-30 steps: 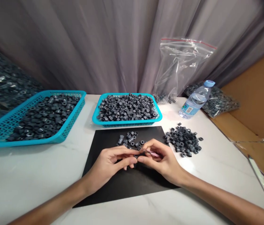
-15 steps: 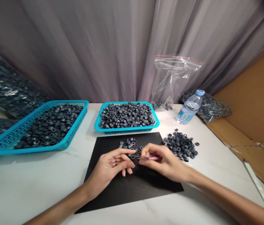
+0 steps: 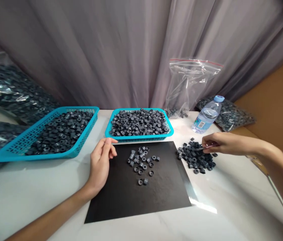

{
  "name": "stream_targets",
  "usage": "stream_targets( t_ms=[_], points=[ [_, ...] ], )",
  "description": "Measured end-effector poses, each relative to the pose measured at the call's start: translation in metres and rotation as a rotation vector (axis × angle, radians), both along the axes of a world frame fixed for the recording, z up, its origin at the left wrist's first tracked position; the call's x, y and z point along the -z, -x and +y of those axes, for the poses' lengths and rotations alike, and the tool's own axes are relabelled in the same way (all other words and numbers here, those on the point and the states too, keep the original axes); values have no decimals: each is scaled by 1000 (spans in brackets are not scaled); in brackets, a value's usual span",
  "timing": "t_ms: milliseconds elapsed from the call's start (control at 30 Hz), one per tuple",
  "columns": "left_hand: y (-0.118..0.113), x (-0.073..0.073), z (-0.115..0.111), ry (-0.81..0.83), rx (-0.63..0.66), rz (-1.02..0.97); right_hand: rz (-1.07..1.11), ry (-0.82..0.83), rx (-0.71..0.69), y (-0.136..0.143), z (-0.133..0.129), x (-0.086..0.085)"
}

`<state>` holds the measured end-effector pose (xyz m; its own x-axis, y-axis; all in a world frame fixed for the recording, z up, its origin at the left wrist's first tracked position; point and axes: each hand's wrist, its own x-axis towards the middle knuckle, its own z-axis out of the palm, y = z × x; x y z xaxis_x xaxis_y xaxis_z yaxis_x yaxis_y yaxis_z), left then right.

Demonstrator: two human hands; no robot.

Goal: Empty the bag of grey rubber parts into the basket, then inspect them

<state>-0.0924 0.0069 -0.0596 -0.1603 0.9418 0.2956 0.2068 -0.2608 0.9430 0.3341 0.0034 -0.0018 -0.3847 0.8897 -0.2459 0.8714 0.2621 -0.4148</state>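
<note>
My right hand is closed around a slim tool with a pink handle, whose thin metallic end points left into a heap of small dark grey plastic rings. The exact kind of tool is not clear. At the left edge of a black mat, my left hand hovers with its index finger stretched out and the other fingers loosely bent; nothing shows in it. Several loose grey rings lie scattered on the mat between my hands.
Two blue baskets of rings, one at the left and one at the back middle, stand on the white table. Behind the heap are an upright zip bag, a water bottle and a filled bag. Big filled bags lie far left.
My hands have moved apart. The right went from the mat to the heap with the pink-handled tool; the left drew back leftward, uncovering the rings on the mat.
</note>
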Motion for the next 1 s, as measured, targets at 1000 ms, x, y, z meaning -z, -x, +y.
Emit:
stream_targets(
  t_ms=[1000],
  points=[
    [-11,7,-22,-562,388,530,604,-107,56,145,-35,29]
  ],
)
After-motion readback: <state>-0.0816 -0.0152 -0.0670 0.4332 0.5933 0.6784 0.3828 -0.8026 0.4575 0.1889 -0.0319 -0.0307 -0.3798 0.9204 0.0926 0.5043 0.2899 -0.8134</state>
